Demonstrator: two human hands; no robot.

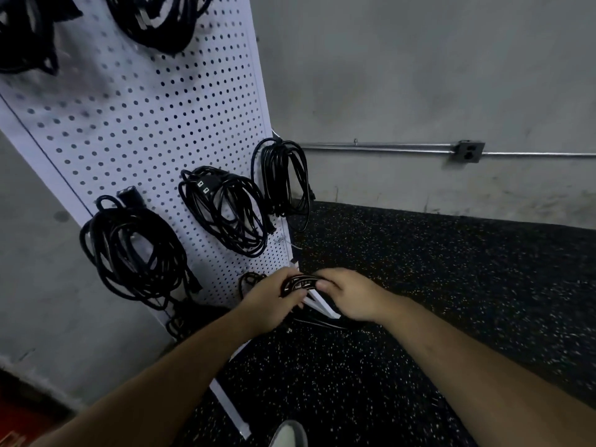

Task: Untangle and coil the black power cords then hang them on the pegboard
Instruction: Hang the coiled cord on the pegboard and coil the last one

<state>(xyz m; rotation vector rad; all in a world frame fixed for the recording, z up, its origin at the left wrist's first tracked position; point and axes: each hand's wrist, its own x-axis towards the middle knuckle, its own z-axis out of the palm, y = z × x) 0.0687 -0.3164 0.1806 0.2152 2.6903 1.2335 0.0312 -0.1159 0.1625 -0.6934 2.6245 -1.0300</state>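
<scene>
Both hands share one coiled black cord (300, 283), held low by the bottom right corner of the pegboard (135, 124). The left hand (274, 300) has its grip curled round one end and the right hand (350, 296) is closed round the other. The bundle's long axis runs hand to hand. The board's bare holes lie up and to the left, nearer the left hand.

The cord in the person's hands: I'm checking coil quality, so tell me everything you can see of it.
The black cord is gathered into several glossy loops, held low before the pegboard's bottom corner. The left hand grips one side, the right hand the other. More black cable lies beneath the hands. No plug shows clearly.
</scene>
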